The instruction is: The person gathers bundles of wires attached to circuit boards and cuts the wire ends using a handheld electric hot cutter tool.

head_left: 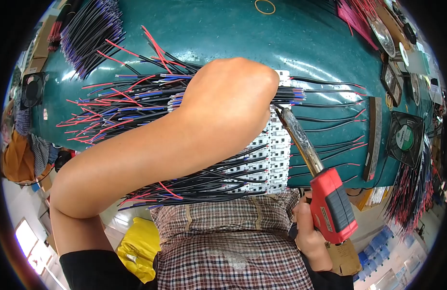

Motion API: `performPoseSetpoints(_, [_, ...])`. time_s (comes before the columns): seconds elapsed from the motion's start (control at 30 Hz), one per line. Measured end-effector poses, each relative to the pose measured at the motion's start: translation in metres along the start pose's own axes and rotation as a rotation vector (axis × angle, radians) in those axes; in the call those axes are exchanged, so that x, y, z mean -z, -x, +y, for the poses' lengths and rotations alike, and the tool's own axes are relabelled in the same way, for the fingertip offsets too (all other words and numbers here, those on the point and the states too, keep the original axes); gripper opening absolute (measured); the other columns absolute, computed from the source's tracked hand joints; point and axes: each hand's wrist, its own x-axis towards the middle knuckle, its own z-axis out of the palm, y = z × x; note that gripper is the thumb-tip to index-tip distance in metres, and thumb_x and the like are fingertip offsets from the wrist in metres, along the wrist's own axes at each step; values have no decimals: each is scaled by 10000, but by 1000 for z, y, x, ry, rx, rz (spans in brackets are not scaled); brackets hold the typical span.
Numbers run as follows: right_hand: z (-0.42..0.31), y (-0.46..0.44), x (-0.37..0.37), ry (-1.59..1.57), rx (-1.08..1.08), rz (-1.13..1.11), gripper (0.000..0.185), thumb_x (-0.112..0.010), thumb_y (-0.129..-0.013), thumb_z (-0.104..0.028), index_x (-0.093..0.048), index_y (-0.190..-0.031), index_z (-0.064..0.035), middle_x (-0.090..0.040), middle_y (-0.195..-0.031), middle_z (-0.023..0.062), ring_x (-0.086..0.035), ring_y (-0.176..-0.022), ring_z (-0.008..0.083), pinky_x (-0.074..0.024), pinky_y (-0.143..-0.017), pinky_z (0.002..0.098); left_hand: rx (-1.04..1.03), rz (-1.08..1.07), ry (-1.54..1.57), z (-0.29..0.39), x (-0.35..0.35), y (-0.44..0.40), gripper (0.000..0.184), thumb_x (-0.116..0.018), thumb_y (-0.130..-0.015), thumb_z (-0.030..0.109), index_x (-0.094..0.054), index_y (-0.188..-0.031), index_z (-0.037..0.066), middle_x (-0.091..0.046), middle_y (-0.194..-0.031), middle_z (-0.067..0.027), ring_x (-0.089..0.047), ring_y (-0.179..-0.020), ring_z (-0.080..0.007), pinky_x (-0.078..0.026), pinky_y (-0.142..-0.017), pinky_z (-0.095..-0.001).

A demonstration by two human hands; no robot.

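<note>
Green bench (194,29) underneath, white circuit-board panel (279,164) upon it, and the red soldering gun (325,186) slants from five o'clock up to eleven, wrapped in the grip of the right hand (310,238). Over the panel's twelve o'clock end sits the left hand (233,94), fingers hidden: can't tell whether that grip is pinching. Black wire ends (292,94) jut out at its three o'clock, far nearer the left, the iron's tip (279,113) just below them.

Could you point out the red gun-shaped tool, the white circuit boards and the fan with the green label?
Red gun-shaped tool (326,189): head view, on its red housing.
White circuit boards (278,157): head view, on their white surface.
Fan with the green label (404,138): head view, on its hub.
</note>
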Motion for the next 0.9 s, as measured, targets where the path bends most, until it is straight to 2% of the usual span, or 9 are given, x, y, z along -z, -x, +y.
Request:
performPoseSetpoints(0.1, [0, 0, -2, -75, -54, 44, 173, -722, -842, -99, -663, -975, -6, -625, -865, 131, -616, -742, 280, -498, -654, 383, 2, 4, 18, 1, 0, -1, 172, -742, -788, 140, -677, -832, -14, -669, -761, -212, -658, -770, -415, -523, -724, -492])
performPoseSetpoints(0.17, [0, -2, -1, -27, 15, 18, 169, -720, -842, -90, -662, -978, -7, -622, -865, 128, -613, -739, 278, -497, -652, 383, 14, -10, -1, -1, 1, -2, 174, -739, -787, 139, -683, -836, -18, -669, -756, -212, -658, -766, -415, -522, -722, -492])
performPoseSetpoints(0.3, [0, -3, -4, -71, 3, 42, 166, -722, -839, -77, -663, -978, -10, -623, -868, 124, -615, -737, 275, -498, -654, 381, 5, -19, 57, -4, 3, -3, 179, -739, -785, 140, -688, -837, -22, -670, -759, -214, -659, -771, -416, -521, -723, -493])
performPoseSetpoints(0.7, [1, -2, 0, 0, 26, -62, 141, -717, -844, -62, -667, -963, -5, -630, -864, 124, -615, -719, 278, -498, -646, 365, 13, -50, 8, 2, 3, -3, 182, -740, -786, 134, -705, -879, -17, -691, -811, -205, -669, -817, -404, -528, -776, -486])
performPoseSetpoints(0.9, [4, 6, 4, -28, -15, -57, 162, -699, -891, -98, -670, -1016, 1, -652, -906, 126, -645, -782, 264, -515, -684, 359, 22, -57, -1, 2, 2, -4, 184, -740, -788, 143, -706, -875, -16, -693, -815, -203, -671, -828, -402, -528, -781, -485])
